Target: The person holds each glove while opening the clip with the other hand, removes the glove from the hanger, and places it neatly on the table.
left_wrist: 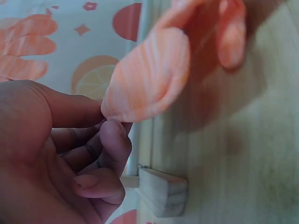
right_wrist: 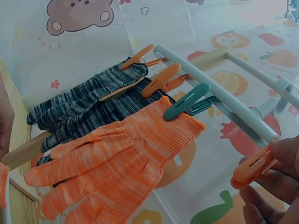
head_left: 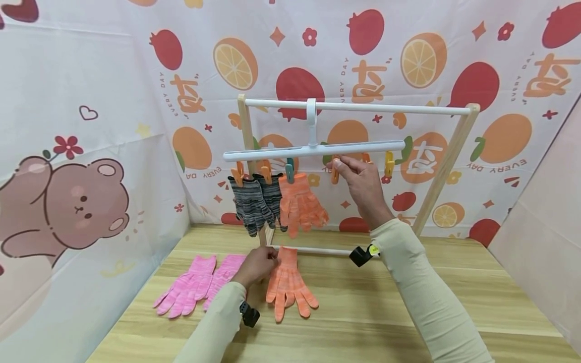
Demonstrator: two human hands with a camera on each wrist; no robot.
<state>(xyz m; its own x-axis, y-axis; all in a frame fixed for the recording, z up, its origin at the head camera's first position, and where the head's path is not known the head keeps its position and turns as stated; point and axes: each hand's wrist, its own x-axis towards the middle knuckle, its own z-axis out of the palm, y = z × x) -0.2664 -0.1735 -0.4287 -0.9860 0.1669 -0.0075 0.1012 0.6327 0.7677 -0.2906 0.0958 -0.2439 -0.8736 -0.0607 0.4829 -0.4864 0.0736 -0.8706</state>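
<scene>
My left hand [head_left: 256,266] pinches the cuff edge of an orange knit glove [head_left: 290,287], which hangs fingers-down just above the table. In the left wrist view, thumb and forefinger hold a rim of the orange fabric [left_wrist: 145,79]. Higher up, my right hand [head_left: 364,190] grips an orange clothespin [right_wrist: 254,168] beneath the white hanger [head_left: 313,149]. Another orange glove [head_left: 299,204] hangs there from a teal clothespin [right_wrist: 189,102]. Left of it, two grey-black gloves [head_left: 249,201] hang from orange clothespins [head_left: 237,174].
A wooden rack [head_left: 447,171] with a white top rod [head_left: 363,107] carries the hanger. Two pink gloves [head_left: 188,288] lie on the wooden table [head_left: 408,312] at the left. A yellow clothespin [head_left: 389,164] hangs at the hanger's right end. A patterned cloth stands behind.
</scene>
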